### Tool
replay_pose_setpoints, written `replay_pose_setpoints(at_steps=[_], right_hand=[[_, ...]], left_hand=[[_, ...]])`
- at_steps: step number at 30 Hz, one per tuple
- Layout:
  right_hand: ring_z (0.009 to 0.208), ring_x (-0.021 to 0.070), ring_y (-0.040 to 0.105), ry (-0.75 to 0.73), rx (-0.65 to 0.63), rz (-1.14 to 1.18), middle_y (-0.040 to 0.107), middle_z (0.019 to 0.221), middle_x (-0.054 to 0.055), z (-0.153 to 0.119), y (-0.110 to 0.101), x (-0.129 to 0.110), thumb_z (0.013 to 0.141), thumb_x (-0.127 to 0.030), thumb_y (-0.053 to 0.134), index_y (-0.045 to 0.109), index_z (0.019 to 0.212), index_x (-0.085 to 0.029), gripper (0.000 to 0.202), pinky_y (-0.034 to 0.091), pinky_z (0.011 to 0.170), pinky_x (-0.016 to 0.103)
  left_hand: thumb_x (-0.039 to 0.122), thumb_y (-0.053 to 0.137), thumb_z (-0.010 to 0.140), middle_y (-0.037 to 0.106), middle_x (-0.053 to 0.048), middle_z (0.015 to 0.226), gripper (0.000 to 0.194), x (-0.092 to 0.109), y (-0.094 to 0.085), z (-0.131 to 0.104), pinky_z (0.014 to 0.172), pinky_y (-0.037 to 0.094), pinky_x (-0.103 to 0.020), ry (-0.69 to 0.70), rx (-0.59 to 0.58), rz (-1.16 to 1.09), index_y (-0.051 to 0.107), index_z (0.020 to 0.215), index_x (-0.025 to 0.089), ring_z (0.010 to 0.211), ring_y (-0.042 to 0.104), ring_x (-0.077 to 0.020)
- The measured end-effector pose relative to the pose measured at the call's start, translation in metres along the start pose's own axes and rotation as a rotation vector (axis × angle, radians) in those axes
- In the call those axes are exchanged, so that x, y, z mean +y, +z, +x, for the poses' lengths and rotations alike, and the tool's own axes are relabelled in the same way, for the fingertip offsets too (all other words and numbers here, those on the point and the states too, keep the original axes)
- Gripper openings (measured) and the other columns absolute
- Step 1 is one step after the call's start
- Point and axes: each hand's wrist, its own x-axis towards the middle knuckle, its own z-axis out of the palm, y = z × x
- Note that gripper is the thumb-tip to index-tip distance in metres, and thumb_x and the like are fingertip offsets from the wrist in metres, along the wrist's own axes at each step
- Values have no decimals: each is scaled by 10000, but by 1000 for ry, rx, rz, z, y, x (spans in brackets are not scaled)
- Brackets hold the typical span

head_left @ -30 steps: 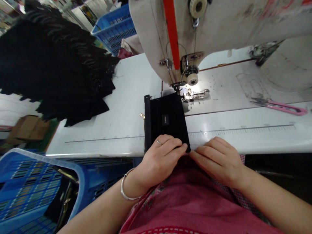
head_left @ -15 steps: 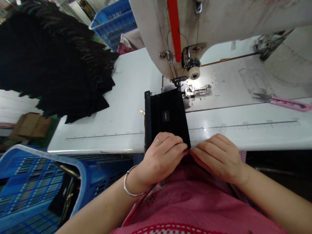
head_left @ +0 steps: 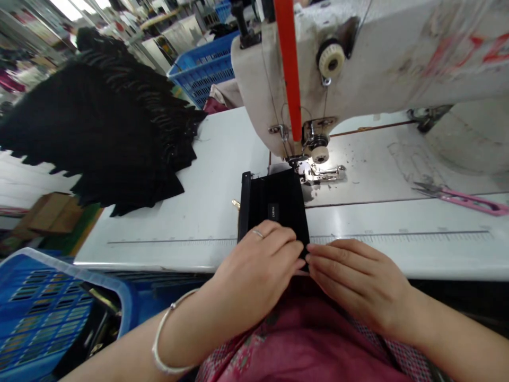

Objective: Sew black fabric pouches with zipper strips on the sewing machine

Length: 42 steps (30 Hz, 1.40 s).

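Observation:
A black fabric pouch (head_left: 286,193) with a small dark label and a zipper along its left side lies flat under the needle area of the sewing machine (head_left: 296,164). Across its lower part rests my left hand (head_left: 260,265), wearing a ring and a bracelet, its fingers curled and pinching the pouch near the right edge. My right hand (head_left: 353,276) meets that same edge from the right, fingers pressed together at the fabric. Its thumb is hidden. The pouch's lower left portion is covered by my left hand.
On the table's left leans a big stack of black fabric pieces (head_left: 119,127). Pink-handled thread snips (head_left: 465,200) lie at the right. A blue basket (head_left: 59,313) with dark items stands below left; another blue basket (head_left: 202,69) is behind the table.
The view has tilted up, showing more of the machine and room. My left hand has moved further up over the pouch, nearer its label; my right fingers are straighter at the edge.

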Motion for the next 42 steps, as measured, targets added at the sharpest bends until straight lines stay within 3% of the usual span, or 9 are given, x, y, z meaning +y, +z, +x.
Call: replay_pose_setpoints(at_steps=[3, 6, 12, 16, 21, 24, 27, 34, 42], right_hand=[[1045, 236, 703, -6, -52, -5, 763, 1083, 93, 9, -4, 1, 963, -56, 499, 736, 1032, -88, 248, 562, 912, 393], [979, 224, 717, 13, -79, -14, 770, 1026, 96, 17, -6, 0, 974, -47, 400, 743, 967, -101, 346, 570, 858, 374], [951, 204, 722, 25, -72, -27, 777, 989, 67, 23, -6, -1, 1002, -60, 357, 737, 934, -126, 392, 559, 847, 353], [1004, 214, 716, 46, -137, -6, 770, 995, 71, 29, -9, 7, 1023, -90, 338, 740, 958, -130, 410, 567, 858, 353], [1004, 218, 707, 61, -181, 26, 758, 1064, 86, 38, -10, 19, 1022, -98, 348, 728, 1018, -121, 381, 574, 884, 363], [1018, 224, 692, 79, -194, 48, 747, 1079, 90, 39, -8, 25, 1011, -109, 424, 713, 1042, -117, 290, 575, 902, 376], [1088, 244, 662, 77, -221, 50, 727, 1128, 110, 38, -5, 32, 991, -90, 462, 691, 1089, -92, 249, 567, 943, 401], [1203, 271, 602, 77, -300, 8, 666, 1277, 135, 39, -2, 51, 976, -89, 487, 643, 1212, -78, 284, 536, 1009, 439], [1133, 249, 645, 84, -307, -31, 688, 1211, 127, 54, 0, 74, 948, -121, 575, 656, 1171, -100, 238, 563, 967, 431]], left_hand=[[233, 529, 1024, 561, -166, 1448, 384, -25, 6, 12, 1150, 446, -524, 19, -10, 69, 527, 1388, 110, 1388, 488, -301], [262, 513, 1034, 505, -152, 1520, 439, -42, 21, 14, 1181, 416, -542, 28, -52, 62, 473, 1451, 132, 1449, 430, -300], [288, 501, 1040, 535, -142, 1497, 414, -49, 28, 14, 1174, 430, -526, 14, -17, 24, 509, 1425, 136, 1425, 467, -293], [267, 546, 1022, 548, -144, 1488, 413, -59, 25, 21, 1188, 420, -515, 19, -13, 15, 524, 1416, 146, 1436, 460, -273], [375, 634, 976, 637, -165, 1374, 433, -61, 17, 17, 1161, 472, -476, 125, 19, -54, 606, 1307, 97, 1334, 564, -279], [213, 611, 979, 726, -121, 1191, 237, -55, 13, 7, 1101, 539, -377, 216, 61, -130, 662, 1175, 90, 1199, 653, -230], [84, 504, 992, 734, -118, 1161, 218, -56, 13, 1, 1088, 549, -368, 259, 91, -188, 665, 1138, 72, 1177, 663, -224], [88, 537, 993, 742, -105, 1142, 170, -77, 22, 12, 1088, 553, -355, 281, 152, -200, 661, 1108, 92, 1155, 675, -196], [81, 517, 989, 738, -85, 1166, 209, -100, 26, 27, 1090, 538, -318, 303, 175, -150, 669, 1128, 122, 1170, 662, -163]])
